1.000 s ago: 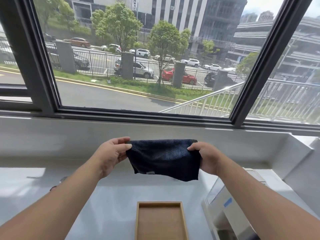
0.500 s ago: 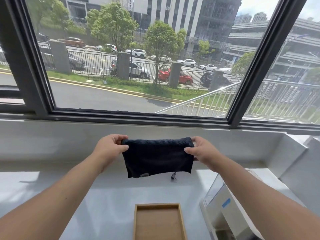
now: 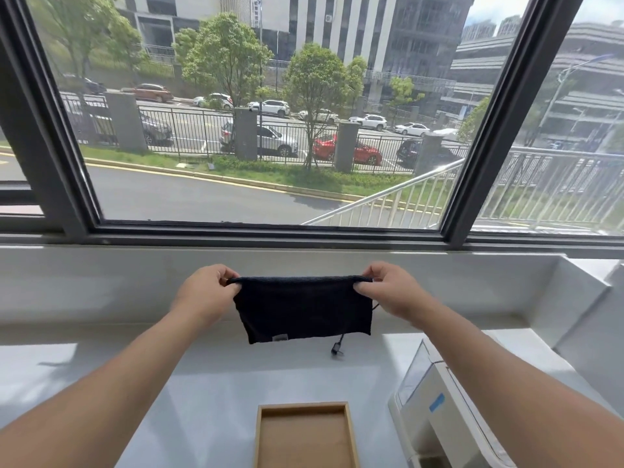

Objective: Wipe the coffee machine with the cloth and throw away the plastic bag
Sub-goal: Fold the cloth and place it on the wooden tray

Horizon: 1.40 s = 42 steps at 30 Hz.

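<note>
Hands meet the dark cloth (image 3: 304, 310) at the centre of the frame: the left hand (image 3: 202, 293) pinches its upper left corner and the right hand (image 3: 388, 292) pinches its upper right corner, thumb and fingers closed on the fabric on each side. Between them the top edge is pulled taut and level, and the rest hangs down as a flat, roughly rectangular sheet, clear of the surface below. A small pale label (image 3: 279, 338) sits near its bottom edge, left of centre, and a thin dark cord (image 3: 337, 346) dangles below the lower right part of the cloth, ending in a small tip.

Both bare forearms reach in from the bottom corners of the frame. Under the cloth lies a white countertop (image 3: 209, 383). At bottom centre, a shallow wooden tray (image 3: 305, 437) rests on that counter, cut off by the lower edge. At lower right stands the white coffee machine (image 3: 435, 420), partly hidden behind the right forearm, with a clear panel on top and a small blue sticker (image 3: 436, 402) on its side; it is well apart from the cloth.

Across the upper half of the frame runs a dark-framed window (image 3: 472, 130) above a white ledge (image 3: 101, 278).
</note>
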### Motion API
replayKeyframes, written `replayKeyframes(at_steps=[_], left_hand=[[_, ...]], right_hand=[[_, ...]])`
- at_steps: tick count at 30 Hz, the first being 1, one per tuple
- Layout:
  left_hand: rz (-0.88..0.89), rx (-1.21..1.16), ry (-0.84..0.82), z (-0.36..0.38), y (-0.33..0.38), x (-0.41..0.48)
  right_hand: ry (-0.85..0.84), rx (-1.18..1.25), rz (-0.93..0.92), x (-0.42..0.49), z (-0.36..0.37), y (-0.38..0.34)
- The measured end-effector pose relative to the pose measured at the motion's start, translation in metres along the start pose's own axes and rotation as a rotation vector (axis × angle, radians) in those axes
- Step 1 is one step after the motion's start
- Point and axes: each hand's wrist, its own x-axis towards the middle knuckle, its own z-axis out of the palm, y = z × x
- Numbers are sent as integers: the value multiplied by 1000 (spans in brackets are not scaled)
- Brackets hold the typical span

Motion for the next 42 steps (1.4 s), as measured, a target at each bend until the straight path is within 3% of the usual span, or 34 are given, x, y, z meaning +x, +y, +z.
replayKeyframes(at_steps=[4, 8, 14, 17, 19, 24, 28, 31, 35, 42], left_hand=[[-51, 124, -66, 12, 5, 1], [-83, 188, -189, 25, 12, -3], [51, -98, -447, 60, 57, -26], [63, -352, -563, 73, 84, -31], [44, -473, -617, 77, 95, -34], [-24, -627, -653, 81, 105, -40], [-92, -813, -608, 79, 109, -40], [-141, -923, -558, 75, 110, -38], [-190, -1085, -535, 71, 113, -37], [-288, -1198, -527, 71, 119, -41]], right_hand=[[-162, 393, -44, 10, -11, -20], [-298, 409, -135, 22, -18, -41], [-451, 251, -206, 35, -22, -58], [-508, 260, -209, 39, -26, -53], [-449, 291, -203, 41, -29, -45], [-74, 150, -181, 48, -33, -15], [31, 236, 45, 46, -26, 9], [-69, 222, 257, 38, -20, 32], [-212, 424, 432, 21, -4, 53], [-641, 768, 226, -5, 28, 44]])
